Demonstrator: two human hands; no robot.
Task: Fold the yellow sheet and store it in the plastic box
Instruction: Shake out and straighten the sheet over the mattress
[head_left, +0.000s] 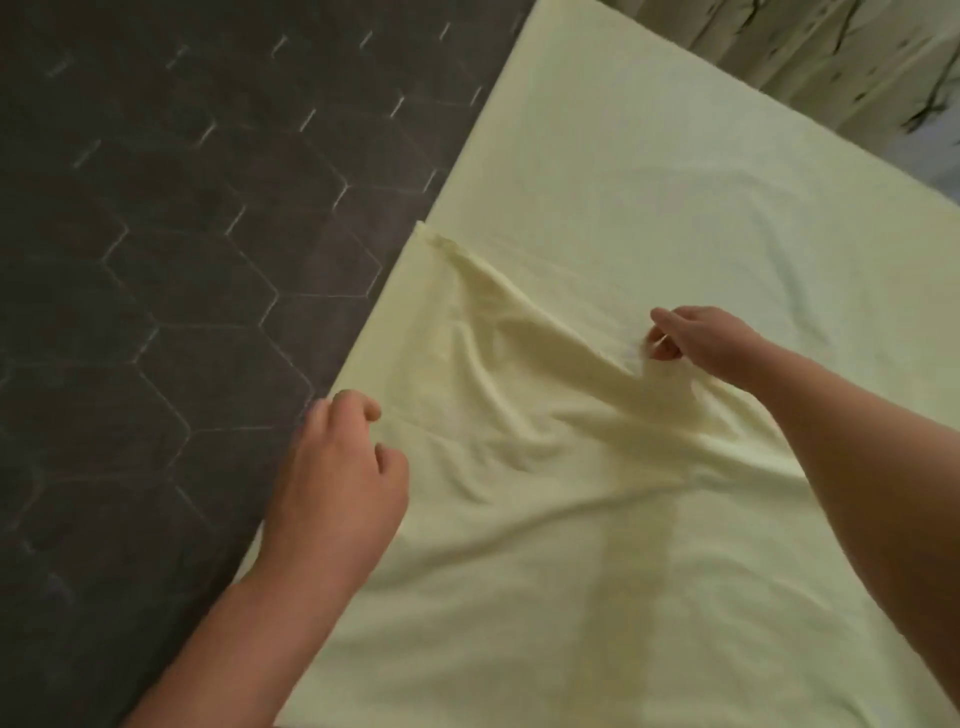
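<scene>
A dark hexagon-patterned surface (182, 260) is lying to the left in dim light; pale branch-printed fabric (810, 47) is hanging beyond.

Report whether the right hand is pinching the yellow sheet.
Yes, the right hand pinches a raised fold of the yellow sheet, and wrinkles run out from it.

Yellow sheet (649, 208) spread flat, both hands on it.
Right hand (696, 338) pinches a raised fold; creases run from it toward the left hand (337, 467). Left hand sits at the sheet's edge, fingers curled, grip unclear through blur. Dark hexagon-patterned surface (182, 260) lies beyond the left hand. Pale patterned cloth (805, 47) lies far past the right hand.
</scene>
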